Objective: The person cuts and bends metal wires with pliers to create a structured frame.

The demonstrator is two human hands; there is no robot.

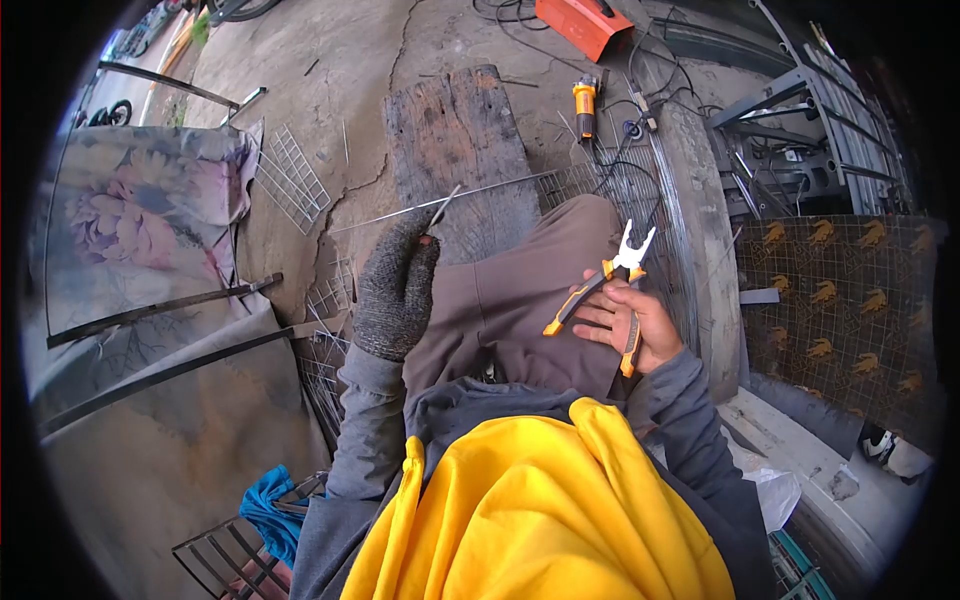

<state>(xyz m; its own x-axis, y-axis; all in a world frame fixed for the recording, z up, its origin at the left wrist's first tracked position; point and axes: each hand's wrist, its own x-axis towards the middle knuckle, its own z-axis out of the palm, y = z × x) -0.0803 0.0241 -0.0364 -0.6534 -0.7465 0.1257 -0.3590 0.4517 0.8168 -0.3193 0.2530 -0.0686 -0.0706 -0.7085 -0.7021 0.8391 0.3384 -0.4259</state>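
Observation:
My left hand (398,285), in a dark grey knit glove, is closed on a short thin metal rod (446,205) that points up and to the right. Bare, my right hand (635,320) holds pliers (627,262) with yellow and black handles; their jaws are apart and point away from me. A long thin rod (400,211) lies across the worn wooden board (455,135) just beyond my gloved hand. Wire mesh (570,187) lies beside the board, to its right.
A yellow power tool (585,108) and an orange machine (585,25) sit on the ground ahead, among cables. Metal frames (790,120) stand at the right. Mesh pieces (292,178) and a flowered sheet (150,215) are at the left.

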